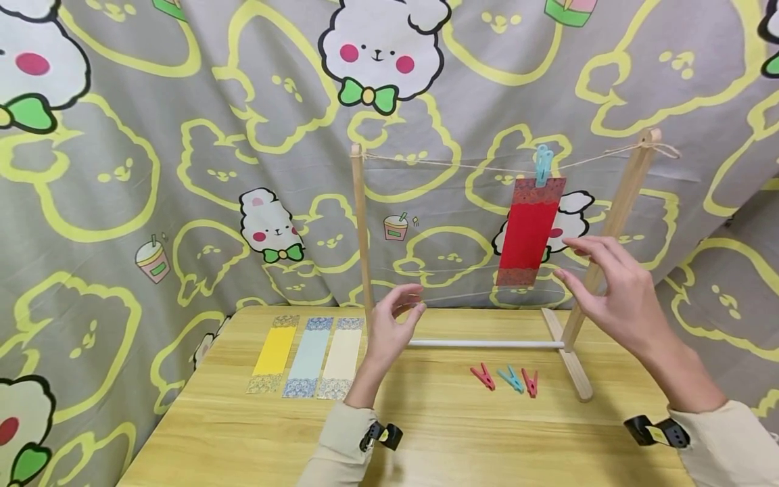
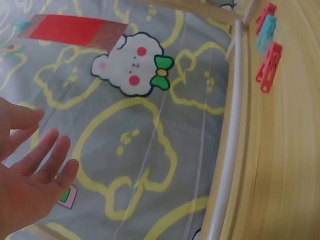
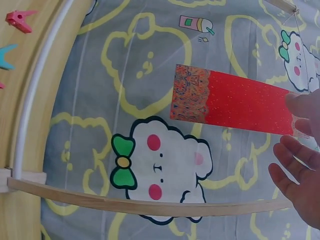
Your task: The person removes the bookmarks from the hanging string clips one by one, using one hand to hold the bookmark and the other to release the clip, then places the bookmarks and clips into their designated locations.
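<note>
A red paper strip [image 1: 528,230] with patterned ends hangs from the string [image 1: 438,162], held by a blue clothespin [image 1: 544,166]. My right hand [image 1: 621,291] is in the air just right of the strip, its fingers loosely bent and apart from it. In the right wrist view the fingertips overlap the upper end of the red strip [image 3: 245,102], with nothing gripped. My left hand [image 1: 392,325] hovers near the left post, thumb and fingers parted and holding nothing. On the table lie a red clothespin [image 1: 483,376], a blue clothespin [image 1: 511,379] and another red clothespin [image 1: 530,383].
Left on the table lie a yellow strip [image 1: 273,353], a pale blue strip [image 1: 308,357] and a cream strip [image 1: 341,358]. The wooden stand has a left post [image 1: 362,230], a right post [image 1: 615,203] and a white bottom rod [image 1: 487,344]. A patterned curtain [image 1: 201,81] hangs behind.
</note>
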Demonstrator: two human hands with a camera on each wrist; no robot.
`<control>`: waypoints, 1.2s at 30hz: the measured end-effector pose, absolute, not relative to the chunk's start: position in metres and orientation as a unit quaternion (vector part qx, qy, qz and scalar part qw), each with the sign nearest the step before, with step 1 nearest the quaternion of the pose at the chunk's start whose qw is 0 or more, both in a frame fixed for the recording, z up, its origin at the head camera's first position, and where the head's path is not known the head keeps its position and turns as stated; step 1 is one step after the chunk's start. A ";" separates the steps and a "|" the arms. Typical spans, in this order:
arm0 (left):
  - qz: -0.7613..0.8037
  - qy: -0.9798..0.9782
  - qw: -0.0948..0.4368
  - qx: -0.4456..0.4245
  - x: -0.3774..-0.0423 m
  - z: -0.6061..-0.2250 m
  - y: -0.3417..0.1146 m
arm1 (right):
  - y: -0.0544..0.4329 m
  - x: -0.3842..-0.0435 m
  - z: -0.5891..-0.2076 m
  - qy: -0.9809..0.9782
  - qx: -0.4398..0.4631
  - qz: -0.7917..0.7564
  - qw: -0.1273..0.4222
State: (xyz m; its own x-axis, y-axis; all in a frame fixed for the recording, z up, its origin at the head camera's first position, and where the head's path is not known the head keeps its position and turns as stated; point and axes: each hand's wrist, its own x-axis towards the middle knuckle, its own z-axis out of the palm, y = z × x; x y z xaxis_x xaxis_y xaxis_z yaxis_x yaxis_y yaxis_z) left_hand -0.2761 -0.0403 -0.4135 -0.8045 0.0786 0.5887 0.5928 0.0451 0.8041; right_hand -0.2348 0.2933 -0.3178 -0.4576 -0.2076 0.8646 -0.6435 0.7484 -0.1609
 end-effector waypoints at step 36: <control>-0.665 -0.673 0.191 -0.260 -0.286 -0.403 0.023 | 0.285 -0.240 -0.269 -0.837 0.262 0.185 0.443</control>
